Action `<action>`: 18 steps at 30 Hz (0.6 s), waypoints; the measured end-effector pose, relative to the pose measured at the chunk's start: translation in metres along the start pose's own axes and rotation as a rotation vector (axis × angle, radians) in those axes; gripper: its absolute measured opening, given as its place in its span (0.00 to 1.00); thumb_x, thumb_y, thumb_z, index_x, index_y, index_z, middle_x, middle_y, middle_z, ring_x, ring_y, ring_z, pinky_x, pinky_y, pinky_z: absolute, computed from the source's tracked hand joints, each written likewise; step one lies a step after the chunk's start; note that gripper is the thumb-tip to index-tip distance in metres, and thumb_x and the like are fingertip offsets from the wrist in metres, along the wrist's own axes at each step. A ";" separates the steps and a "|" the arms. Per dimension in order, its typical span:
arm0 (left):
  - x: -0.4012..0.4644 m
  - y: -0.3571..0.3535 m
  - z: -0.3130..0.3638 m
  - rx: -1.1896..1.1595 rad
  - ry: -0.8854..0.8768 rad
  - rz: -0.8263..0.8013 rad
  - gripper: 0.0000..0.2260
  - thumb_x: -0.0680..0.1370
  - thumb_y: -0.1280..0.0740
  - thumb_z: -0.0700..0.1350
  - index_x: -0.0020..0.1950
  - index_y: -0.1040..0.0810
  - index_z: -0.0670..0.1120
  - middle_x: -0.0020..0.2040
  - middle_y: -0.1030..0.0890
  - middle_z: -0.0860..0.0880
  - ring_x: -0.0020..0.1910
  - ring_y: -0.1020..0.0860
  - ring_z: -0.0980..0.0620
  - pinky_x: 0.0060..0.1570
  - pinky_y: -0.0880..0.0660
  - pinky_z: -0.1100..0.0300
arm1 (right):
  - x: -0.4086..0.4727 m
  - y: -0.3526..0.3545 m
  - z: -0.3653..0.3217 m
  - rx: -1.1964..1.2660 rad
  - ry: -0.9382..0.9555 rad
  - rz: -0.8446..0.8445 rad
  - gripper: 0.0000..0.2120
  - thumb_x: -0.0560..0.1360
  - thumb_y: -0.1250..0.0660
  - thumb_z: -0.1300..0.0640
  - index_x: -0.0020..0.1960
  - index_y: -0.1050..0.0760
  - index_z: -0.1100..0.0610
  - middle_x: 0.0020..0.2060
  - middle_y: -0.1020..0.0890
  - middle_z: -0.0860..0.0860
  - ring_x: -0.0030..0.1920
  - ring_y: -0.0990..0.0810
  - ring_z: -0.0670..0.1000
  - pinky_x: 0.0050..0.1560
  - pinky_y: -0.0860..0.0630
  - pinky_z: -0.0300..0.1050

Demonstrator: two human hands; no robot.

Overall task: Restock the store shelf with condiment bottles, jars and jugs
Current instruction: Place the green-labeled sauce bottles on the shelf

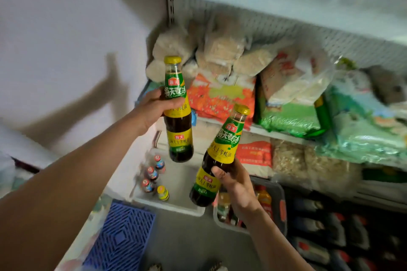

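My left hand (154, 110) grips a dark sauce bottle (178, 125) with a yellow cap and green-yellow label, held upright in the air at the shelf's left end. My right hand (233, 185) grips a second identical bottle (217, 158) around its lower body, tilted with its cap leaning right. Both bottles hang above the white bottom shelf (187, 185). On that shelf stand three small red-capped bottles (152, 174) and a small yellow-capped bottle (163, 192) at its left side.
The middle shelf (259, 128) holds bags of noodles, grains and packets. A grey bin (279, 207) of bottles sits on the floor by my right wrist. A blue plastic crate (120, 237) lies lower left. Dark bottles fill the lower right. A white wall is left.
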State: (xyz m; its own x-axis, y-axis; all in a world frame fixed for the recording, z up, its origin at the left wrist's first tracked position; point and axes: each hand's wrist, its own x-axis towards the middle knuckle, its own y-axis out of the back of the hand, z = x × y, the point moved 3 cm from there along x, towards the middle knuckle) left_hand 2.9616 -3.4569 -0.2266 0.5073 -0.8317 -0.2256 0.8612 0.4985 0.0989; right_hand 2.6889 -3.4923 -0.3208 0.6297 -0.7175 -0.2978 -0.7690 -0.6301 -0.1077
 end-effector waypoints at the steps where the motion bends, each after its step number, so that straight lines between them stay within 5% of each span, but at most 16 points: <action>1: -0.004 -0.001 0.028 0.005 -0.034 0.009 0.22 0.69 0.24 0.48 0.62 0.21 0.48 0.55 0.16 0.48 0.55 0.18 0.48 0.60 0.24 0.53 | -0.002 0.002 -0.023 -0.005 0.041 -0.003 0.26 0.71 0.24 0.52 0.67 0.24 0.56 0.60 0.17 0.55 0.63 0.20 0.57 0.65 0.25 0.62; 11: -0.057 -0.027 0.268 0.020 -0.309 0.155 0.09 0.74 0.27 0.48 0.53 0.20 0.53 0.48 0.16 0.53 0.49 0.18 0.53 0.48 0.25 0.58 | -0.023 0.034 -0.230 0.025 0.406 -0.047 0.26 0.71 0.23 0.49 0.66 0.23 0.55 0.61 0.18 0.58 0.64 0.21 0.63 0.66 0.28 0.72; 15: -0.069 -0.039 0.319 0.040 -0.388 0.161 0.21 0.70 0.25 0.55 0.61 0.21 0.51 0.54 0.16 0.52 0.54 0.19 0.51 0.54 0.25 0.55 | -0.029 0.041 -0.290 0.016 0.504 -0.022 0.29 0.67 0.20 0.42 0.63 0.20 0.53 0.59 0.17 0.58 0.63 0.21 0.63 0.66 0.28 0.72; 18: -0.069 -0.046 0.345 0.054 -0.428 0.159 0.17 0.70 0.24 0.55 0.56 0.20 0.52 0.53 0.16 0.52 0.54 0.19 0.50 0.62 0.27 0.50 | -0.030 0.048 -0.327 -0.013 0.565 -0.008 0.28 0.67 0.21 0.41 0.63 0.20 0.50 0.60 0.16 0.55 0.63 0.20 0.59 0.67 0.27 0.69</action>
State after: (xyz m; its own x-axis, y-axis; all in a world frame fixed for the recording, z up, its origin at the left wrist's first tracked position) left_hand 2.8971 -3.5070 0.1192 0.5904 -0.7777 0.2159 0.7663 0.6241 0.1524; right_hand 2.6694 -3.5979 -0.0070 0.5993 -0.7579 0.2577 -0.7648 -0.6372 -0.0956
